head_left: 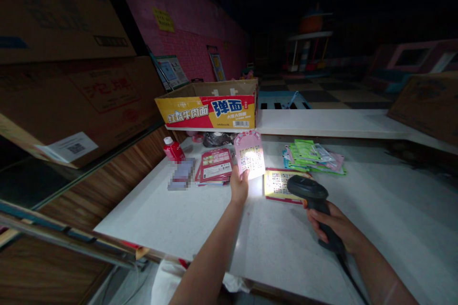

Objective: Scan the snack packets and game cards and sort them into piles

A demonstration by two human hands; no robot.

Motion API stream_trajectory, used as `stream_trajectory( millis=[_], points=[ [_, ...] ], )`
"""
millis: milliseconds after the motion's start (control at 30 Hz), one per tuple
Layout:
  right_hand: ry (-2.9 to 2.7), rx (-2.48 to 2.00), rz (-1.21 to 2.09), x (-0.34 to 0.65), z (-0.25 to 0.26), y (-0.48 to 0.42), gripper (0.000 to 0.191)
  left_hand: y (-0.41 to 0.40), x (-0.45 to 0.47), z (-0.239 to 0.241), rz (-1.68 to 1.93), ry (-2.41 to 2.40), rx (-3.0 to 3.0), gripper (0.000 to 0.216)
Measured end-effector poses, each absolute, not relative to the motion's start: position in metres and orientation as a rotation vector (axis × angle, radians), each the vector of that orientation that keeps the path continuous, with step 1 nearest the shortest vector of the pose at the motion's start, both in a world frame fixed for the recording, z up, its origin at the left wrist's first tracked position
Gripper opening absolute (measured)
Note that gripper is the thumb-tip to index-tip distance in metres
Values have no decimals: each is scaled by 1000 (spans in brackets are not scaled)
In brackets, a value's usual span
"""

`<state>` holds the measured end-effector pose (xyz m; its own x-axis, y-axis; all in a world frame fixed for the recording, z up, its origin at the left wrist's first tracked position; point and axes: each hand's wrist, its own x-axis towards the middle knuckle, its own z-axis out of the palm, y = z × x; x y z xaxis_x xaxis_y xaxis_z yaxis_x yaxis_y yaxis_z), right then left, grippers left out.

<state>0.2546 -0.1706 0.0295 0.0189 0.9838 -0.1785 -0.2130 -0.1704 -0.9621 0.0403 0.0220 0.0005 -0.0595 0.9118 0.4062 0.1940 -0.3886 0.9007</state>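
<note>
My left hand (239, 185) grips a pink sticker-like card (249, 145) by its lower edge and holds it upright above the counter. A bright patch of light falls on the card's printed grid. Wrapped around the handle of a black corded barcode scanner (309, 188) is my right hand (332, 224), and the scanner's head points left towards the card. Below the scanner lies a yellow and red printed card (279, 185), partly covered by it. Left of my left hand sits a stack of red printed packs (214, 166).
A white counter (161, 214) carries a red bottle (173, 149), a blurred-out flat object (182, 174) and a pile of green packets (304, 152). An open noodle carton (211, 109) stands on the raised ledge (322, 119). Large cardboard boxes (82, 100) are stacked at left.
</note>
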Motion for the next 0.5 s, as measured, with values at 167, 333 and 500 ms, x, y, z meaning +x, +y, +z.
stream_trajectory(
  millis=[167, 333, 500],
  points=[
    [-913, -1190, 1400, 254, 31, -171, 48, 23, 40, -3, 1488, 1202, 1637, 8],
    [-909, -1196, 1392, 252, 32, -171, 47, 26, 42, -13, 1525, 1102, 1610, 15],
    [-915, -1197, 1374, 252, 32, -172, 46, 28, 43, -18, 1520, 1042, 1595, 22]
  ],
)
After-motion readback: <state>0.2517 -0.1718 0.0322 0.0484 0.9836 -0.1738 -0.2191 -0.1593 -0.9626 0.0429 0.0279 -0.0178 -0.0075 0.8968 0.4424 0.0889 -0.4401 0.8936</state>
